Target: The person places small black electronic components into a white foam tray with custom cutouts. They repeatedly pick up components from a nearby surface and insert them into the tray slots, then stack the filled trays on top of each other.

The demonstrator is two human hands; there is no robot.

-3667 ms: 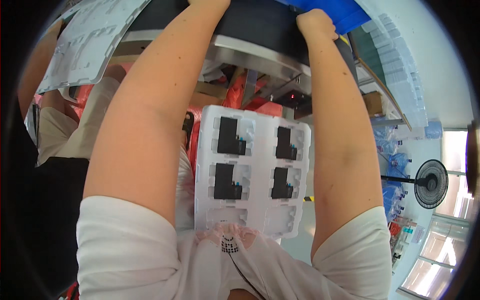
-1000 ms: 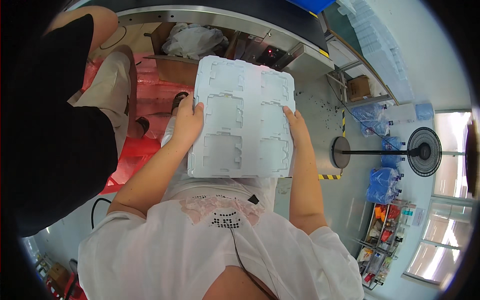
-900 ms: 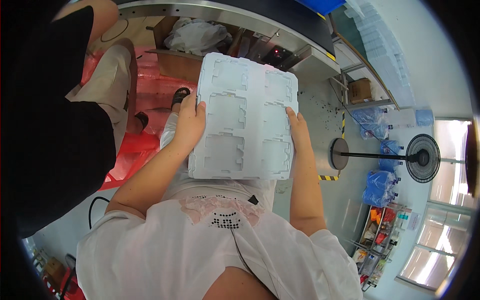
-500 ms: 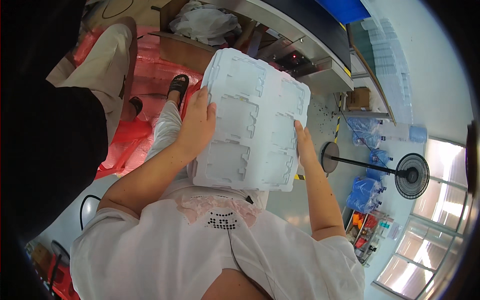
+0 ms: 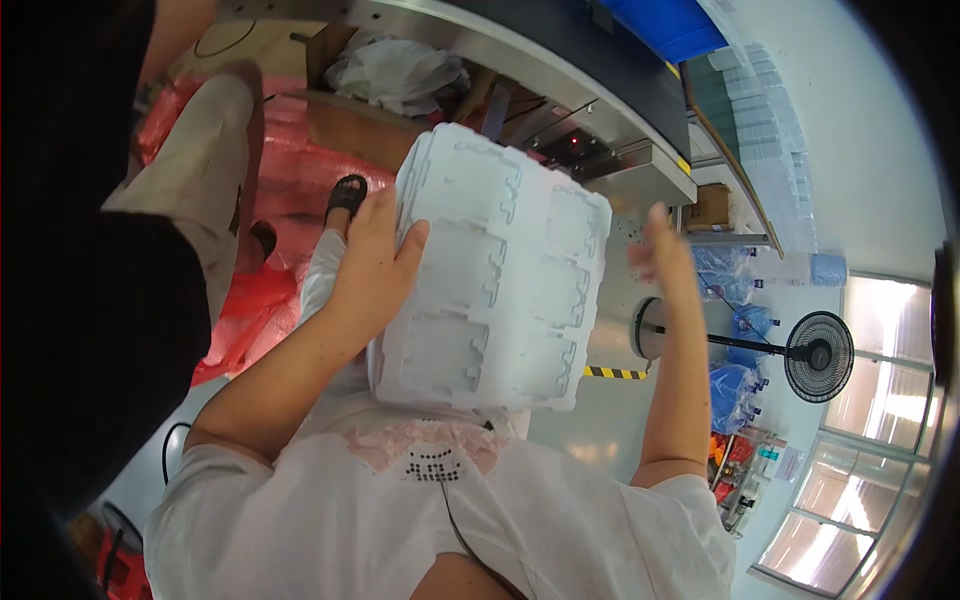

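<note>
A stack of white moulded plastic trays (image 5: 525, 300), with recessed pockets on its top face, is held in front of my torso. My left hand (image 5: 372, 270) grips its left edge, thumb over the top face and the other fingers along the side. Off the stack's right side, my right hand (image 5: 660, 250) is in the air, slightly blurred, its fingers apart and nothing visible in them. How many trays are stacked I cannot tell; the stack's underside is hidden.
Ahead runs a metal-framed machine with a dark belt (image 5: 640, 75) and a blue bin (image 5: 665, 25). Beneath it, a cardboard box (image 5: 350, 135) holds clear plastic bags. Another person (image 5: 110, 290) is close on my left. A standing fan (image 5: 818, 355) and wrapped blue bottles are at right.
My right hand has let go of the stack's right edge and moved up and right. The stack has shifted slightly down and left, with my left hand still on it.
</note>
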